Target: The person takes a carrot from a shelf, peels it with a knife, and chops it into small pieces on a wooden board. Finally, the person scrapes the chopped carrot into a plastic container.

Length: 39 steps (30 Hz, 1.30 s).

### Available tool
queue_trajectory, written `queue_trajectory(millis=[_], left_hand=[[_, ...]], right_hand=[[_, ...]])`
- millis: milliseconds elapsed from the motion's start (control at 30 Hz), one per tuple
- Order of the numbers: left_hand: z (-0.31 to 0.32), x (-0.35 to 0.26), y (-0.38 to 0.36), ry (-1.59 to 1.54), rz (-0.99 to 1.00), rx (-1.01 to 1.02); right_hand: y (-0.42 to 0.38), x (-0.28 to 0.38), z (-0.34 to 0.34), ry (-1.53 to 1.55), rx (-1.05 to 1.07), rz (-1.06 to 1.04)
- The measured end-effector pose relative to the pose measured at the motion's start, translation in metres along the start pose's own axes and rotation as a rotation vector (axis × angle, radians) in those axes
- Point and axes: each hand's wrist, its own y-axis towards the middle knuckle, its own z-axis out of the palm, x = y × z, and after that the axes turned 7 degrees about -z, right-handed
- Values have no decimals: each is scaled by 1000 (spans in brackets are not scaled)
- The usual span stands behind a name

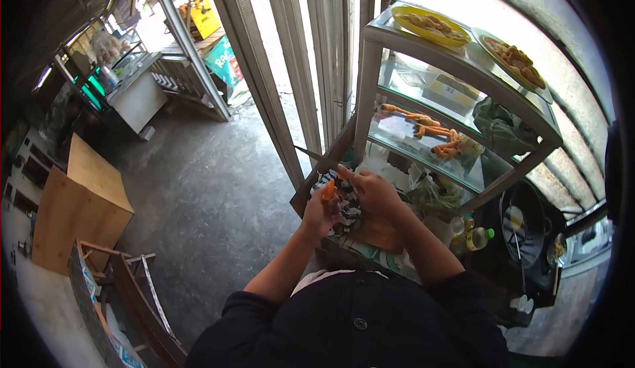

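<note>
In the head view my left hand [321, 216] is closed around a carrot [329, 190], which sticks up from the fingers. My right hand [374, 194] grips a knife [316, 157], its blade pointing up and to the left, just beyond the carrot. Below both hands lies a cluttered surface with black-and-white patterned material, partly covered by the hands. Close to my right forearm is a brown board [378, 233]. More carrots [430, 128] rest on a shelf of the glass display case [456, 77].
A yellow plate of food [430, 27] and a second plate [512, 62] stand on the case. To the right are a bottle with a green cap [477, 238] and a black wok [526, 226]. A wooden box [83, 202] and a bench [132, 298] stand at left.
</note>
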Motion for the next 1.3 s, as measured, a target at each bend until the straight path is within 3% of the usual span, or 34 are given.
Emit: queue_trajectory(millis=[200,267,400,467,500,567,767,900,967,1100,1167,1300], left_hand=[[9,4,-16,-116,138,-44],[-2,7,-12,-12,226,30],[4,9,-9,27,202,122],[30,10,-17,90,176,-150],[30,12,-13,94,170,-145],[26,16,-5,163,226,1],[55,13,-17,390,321,234],[58,16,-22,399,313,226],[48,16,-15,340,310,344],[56,20,-18,309,264,355],[64,23,-23,287,233,238],[65,27,-25,233,216,198]], right_hand=[[6,-14,11,-82,53,-184],[3,-10,16,163,-161,-129],[-16,0,-4,332,49,62],[-22,0,-11,387,114,-153],[-23,4,-19,383,108,-147],[-23,13,-40,392,211,-134],[-28,14,-60,359,211,-179],[-33,15,-61,418,169,-186],[-35,15,-61,398,173,-180],[-39,22,-69,316,166,-154],[-41,24,-69,241,156,-141],[-43,18,-58,246,68,-194]])
